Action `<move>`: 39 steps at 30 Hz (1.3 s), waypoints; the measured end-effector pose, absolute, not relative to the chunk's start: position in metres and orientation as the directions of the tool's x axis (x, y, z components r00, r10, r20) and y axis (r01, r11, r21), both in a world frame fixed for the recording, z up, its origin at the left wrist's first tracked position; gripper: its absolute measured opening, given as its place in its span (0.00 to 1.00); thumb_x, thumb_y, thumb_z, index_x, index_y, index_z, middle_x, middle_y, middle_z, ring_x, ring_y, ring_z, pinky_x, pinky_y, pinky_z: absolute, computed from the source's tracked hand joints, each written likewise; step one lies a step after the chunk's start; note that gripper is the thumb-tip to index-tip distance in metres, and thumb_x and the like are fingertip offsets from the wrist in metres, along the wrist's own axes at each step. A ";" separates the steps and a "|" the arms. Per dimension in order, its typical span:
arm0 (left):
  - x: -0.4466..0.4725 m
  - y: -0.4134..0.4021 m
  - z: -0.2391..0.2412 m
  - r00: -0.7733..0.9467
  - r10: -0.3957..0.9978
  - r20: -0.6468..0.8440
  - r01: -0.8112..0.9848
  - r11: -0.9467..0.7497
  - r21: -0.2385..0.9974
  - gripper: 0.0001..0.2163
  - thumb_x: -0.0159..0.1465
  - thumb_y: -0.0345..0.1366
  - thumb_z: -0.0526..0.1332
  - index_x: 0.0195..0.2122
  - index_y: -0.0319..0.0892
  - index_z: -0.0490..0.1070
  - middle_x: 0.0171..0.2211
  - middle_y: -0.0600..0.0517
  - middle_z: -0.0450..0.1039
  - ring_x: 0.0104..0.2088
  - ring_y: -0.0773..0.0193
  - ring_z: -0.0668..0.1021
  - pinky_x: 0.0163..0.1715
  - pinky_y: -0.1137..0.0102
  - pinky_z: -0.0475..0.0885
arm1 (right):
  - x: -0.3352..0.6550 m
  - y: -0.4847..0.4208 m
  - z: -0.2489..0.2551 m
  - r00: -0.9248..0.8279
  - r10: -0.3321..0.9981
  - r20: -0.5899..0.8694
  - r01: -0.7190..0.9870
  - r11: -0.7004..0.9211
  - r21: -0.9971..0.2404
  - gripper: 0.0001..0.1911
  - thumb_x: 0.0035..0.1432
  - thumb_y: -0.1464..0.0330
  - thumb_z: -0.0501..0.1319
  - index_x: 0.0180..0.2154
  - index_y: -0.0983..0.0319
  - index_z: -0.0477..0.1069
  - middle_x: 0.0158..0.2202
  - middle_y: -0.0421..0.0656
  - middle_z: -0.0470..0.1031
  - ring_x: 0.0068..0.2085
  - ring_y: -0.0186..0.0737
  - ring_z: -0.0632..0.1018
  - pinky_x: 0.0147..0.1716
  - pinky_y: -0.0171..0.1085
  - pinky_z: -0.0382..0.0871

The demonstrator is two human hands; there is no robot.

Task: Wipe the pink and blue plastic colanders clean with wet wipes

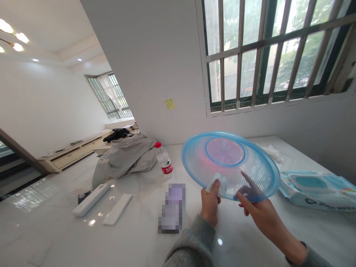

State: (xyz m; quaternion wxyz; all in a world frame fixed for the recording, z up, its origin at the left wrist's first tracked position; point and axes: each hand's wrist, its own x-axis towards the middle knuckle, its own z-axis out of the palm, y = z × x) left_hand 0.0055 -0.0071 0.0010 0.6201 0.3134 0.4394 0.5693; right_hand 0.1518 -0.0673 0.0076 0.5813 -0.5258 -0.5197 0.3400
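A round, blue see-through plastic colander (258, 159) is held tilted above the white table, its ribbed wall facing me and a pinkish round base (225, 151) at its middle. My left hand (210, 204) is closed on a crumpled white wipe (220, 183), which lies against the near rim. My right hand (261, 215) grips the same rim farther right, thumb on the near side and fingers behind the plastic, partly visible through it. To the right lies a light blue pack of wipes (314, 189).
Left of my hands lies a blurred-out purplish object (172, 207). A red-capped bottle (164, 159) stands beside a grey cloth heap (125, 154). Two white long pieces, one thick (91, 200) and one flat (118, 209), lie further left. Behind are the wall and barred window (258, 44).
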 end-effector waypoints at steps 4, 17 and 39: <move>0.001 -0.004 0.000 -0.069 0.978 -0.196 -0.424 0.149 0.894 0.29 0.42 0.59 0.78 0.27 0.43 0.67 0.19 0.62 0.56 0.20 0.74 0.56 0.22 0.71 0.47 | 0.160 -0.068 0.012 0.243 0.911 0.334 0.255 0.272 -0.928 0.35 0.63 0.55 0.65 0.68 0.57 0.66 0.29 0.37 0.78 0.25 0.39 0.75 0.31 0.41 0.79; 0.003 -0.004 -0.002 -0.036 0.978 -0.204 -0.420 0.171 0.891 0.28 0.42 0.58 0.78 0.26 0.43 0.67 0.18 0.63 0.55 0.19 0.75 0.54 0.21 0.71 0.46 | 0.165 -0.063 -0.001 0.306 0.923 0.233 0.175 0.186 -0.967 0.18 0.60 0.50 0.68 0.37 0.59 0.78 0.25 0.39 0.76 0.24 0.39 0.73 0.25 0.39 0.75; 0.007 -0.007 0.000 -0.034 0.979 -0.202 -0.412 0.171 0.895 0.26 0.45 0.56 0.77 0.28 0.42 0.67 0.19 0.62 0.57 0.19 0.74 0.56 0.21 0.71 0.47 | 0.162 -0.064 0.001 0.240 0.916 0.320 0.289 0.247 -0.925 0.17 0.60 0.52 0.68 0.42 0.59 0.81 0.22 0.37 0.76 0.26 0.42 0.78 0.28 0.39 0.77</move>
